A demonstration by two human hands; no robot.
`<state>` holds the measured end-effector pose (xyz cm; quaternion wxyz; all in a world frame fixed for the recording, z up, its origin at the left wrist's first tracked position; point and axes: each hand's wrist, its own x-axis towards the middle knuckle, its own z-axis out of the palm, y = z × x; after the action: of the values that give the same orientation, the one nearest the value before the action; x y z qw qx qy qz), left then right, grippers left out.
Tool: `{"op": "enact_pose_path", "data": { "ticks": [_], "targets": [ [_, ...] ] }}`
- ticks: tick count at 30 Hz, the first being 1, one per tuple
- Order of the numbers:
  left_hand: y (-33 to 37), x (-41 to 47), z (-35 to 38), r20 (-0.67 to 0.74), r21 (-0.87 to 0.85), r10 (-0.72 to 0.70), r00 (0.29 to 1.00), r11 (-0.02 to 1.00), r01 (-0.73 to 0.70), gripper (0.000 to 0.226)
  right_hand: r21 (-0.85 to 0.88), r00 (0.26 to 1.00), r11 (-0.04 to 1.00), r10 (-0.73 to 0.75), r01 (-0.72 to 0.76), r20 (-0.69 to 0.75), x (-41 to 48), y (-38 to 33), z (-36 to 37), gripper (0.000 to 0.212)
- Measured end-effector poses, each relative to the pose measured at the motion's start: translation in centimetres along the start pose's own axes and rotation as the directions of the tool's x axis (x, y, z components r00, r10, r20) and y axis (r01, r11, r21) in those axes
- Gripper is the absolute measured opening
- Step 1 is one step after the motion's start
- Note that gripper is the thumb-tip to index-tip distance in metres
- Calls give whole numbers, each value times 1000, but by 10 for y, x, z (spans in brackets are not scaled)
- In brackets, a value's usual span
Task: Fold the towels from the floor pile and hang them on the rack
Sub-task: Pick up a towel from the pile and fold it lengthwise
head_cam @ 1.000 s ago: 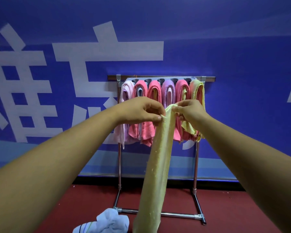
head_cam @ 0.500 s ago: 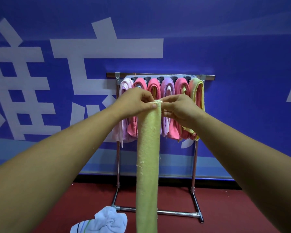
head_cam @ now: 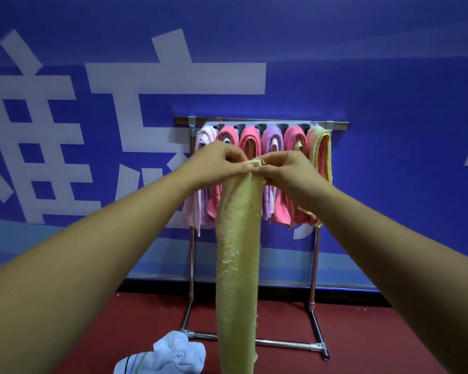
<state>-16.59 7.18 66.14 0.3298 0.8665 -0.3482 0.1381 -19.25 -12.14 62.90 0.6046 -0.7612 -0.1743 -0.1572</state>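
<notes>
A long yellow-green towel [head_cam: 238, 260] hangs straight down in front of me as a narrow folded strip. My left hand [head_cam: 216, 163] and my right hand [head_cam: 289, 174] both pinch its top edge, fingertips nearly touching. Behind them stands the metal rack [head_cam: 315, 265], its top bar holding several folded towels [head_cam: 295, 147] in pale pink, pink, purple and yellow. On the red floor at the bottom lies a white towel [head_cam: 170, 354] with coloured stripes, the floor pile.
A blue wall [head_cam: 389, 90] with large white characters stands right behind the rack. The rack's base bar [head_cam: 284, 344] runs along the red floor [head_cam: 362, 341].
My hands have come closer together at the towel's top edge and shifted slightly left. The towel now hangs straight down instead of slanting.
</notes>
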Motion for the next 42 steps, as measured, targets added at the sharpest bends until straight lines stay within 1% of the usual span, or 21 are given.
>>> {"op": "enact_pose_path", "data": {
  "ticks": [2, 4, 7, 10, 11, 13, 14, 16, 17, 19, 21, 23, 26, 28, 31, 33, 35, 37, 39, 40, 42],
  "targets": [
    [-2, -3, -5, 124, 129, -69, 990, 990, 53, 22, -14, 1000, 1000, 6, -6, -18, -1, 0, -4, 16],
    [-5, -6, -10, 202, 155, -104, 974, 985, 73, 29, -12, 999, 1000, 24, -25, -29, -4, -1, -10, 15],
    [-8, -11, -14, 195, -17, -72, 978, 997, 76, 36, -53, 998, 997, 47, -48, -29, -7, 2, -14, 12],
    [-7, -14, -10, 122, -216, -81, 989, 970, 106, 24, 14, 998, 999, 51, -50, -34, -8, -2, -12, 12],
    [-6, -13, -8, 108, -352, -92, 990, 928, 124, 21, 114, 998, 992, 48, -44, -34, -8, -5, -12, 14],
    [0, -12, -10, 113, -625, -84, 990, 769, 137, 17, 360, 999, 932, 48, -40, -11, -8, -17, -12, 20],
    [3, -11, -11, 110, -684, -65, 992, 719, 123, 16, 400, 999, 916, 43, -32, -19, -8, -21, -11, 19],
    [5, -8, -11, 58, -603, -99, 993, 789, 114, 18, 312, 995, 950, 53, -23, -88, -5, -22, -8, 19],
    [4, -7, -8, 21, -556, -129, 991, 823, 119, 25, 275, 991, 961, 56, -21, -119, -5, -20, -6, 16],
    [0, -6, -2, -4, -591, -185, 983, 793, 147, 36, 286, 988, 957, 79, -38, -134, -5, -18, -3, 5],
    [-3, -8, 7, 28, -625, -200, 979, 761, 174, 34, 329, 989, 943, 91, -47, -119, -5, -17, -3, 6],
    [0, -13, 14, 49, -597, -205, 978, 779, 193, 31, 336, 992, 941, 73, -35, -101, -5, -15, -1, 7],
    [2, -11, 19, -47, -572, -234, 971, 803, 166, 29, 333, 993, 942, 70, -35, -95, -6, -11, 3, 10],
    [4, -9, 19, -117, -588, -254, 960, 797, 139, 28, 389, 994, 919, 95, -63, -62, -7, -6, 2, 19],
    [7, -6, 16, -176, -628, -257, 950, 773, 93, 25, 418, 974, 880, 202, -226, 102, -14, 9, 3, 35],
    [9, -4, 14, -185, -658, -280, 942, 747, 92, 24, 377, 946, 871, 255, -315, 201, -25, 17, 5, 27],
    [8, -3, 11, -185, -677, -319, 929, 727, 115, 23, 375, 938, 865, 261, -333, 230, -34, 29, 6, 14],
    [5, 0, 9, -182, -681, -356, 916, 718, 144, 15, 423, 951, 856, 227, -298, 209, -41, 35, 11, 23],
    [1, 3, 10, -167, -709, -409, 897, 682, 180, 14, 463, 961, 844, 206, -270, 186, -44, 38, 12, 24],
    [-1, 4, 11, -146, -752, -445, 883, 630, 193, 17, 466, 966, 848, 195, -252, 167, -43, 38, 13, 22],
    [-7, 5, 16, -68, -871, -515, 855, 448, 200, 26, 458, 978, 865, 171, -206, 118, -38, 36, 15, 24]
  ]
}}
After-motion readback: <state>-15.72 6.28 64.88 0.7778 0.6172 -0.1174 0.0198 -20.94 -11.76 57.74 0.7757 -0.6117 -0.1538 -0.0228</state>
